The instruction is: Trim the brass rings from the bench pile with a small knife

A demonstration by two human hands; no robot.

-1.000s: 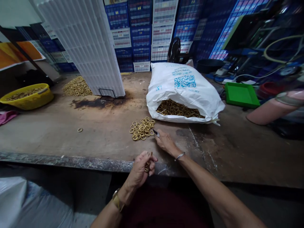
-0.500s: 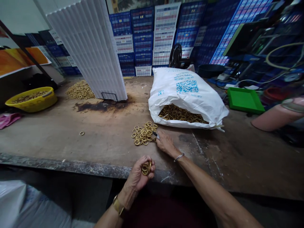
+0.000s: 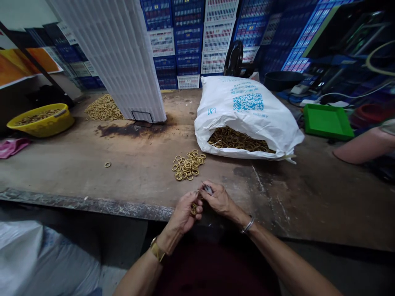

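My left hand (image 3: 187, 211) is closed around several gold-coloured rings (image 3: 193, 209), which show between palm and fingers. Its thumb and forefinger meet the fingertips of my right hand (image 3: 217, 198) above the table's front edge. A small grey tool with a dark, thin tip (image 3: 208, 189) is held in my right hand; its exact kind is unclear. Anything pinched where the fingertips meet is too small to make out. Just beyond both hands lies a loose pile of gold-coloured rings (image 3: 188, 165). One single ring (image 3: 107, 165) lies apart on the left.
Behind the pile, an open white sack (image 3: 247, 119) holds many rings. A tall white ribbed panel (image 3: 123, 61) stands at the back left, near a larger ring heap (image 3: 103, 109) and a yellow basin (image 3: 40, 123). A green tray (image 3: 328, 121) is at right.
My right hand has drawn back from the edge of the ring pile, tool still in it, and come to my left hand. My left hand keeps its rings.
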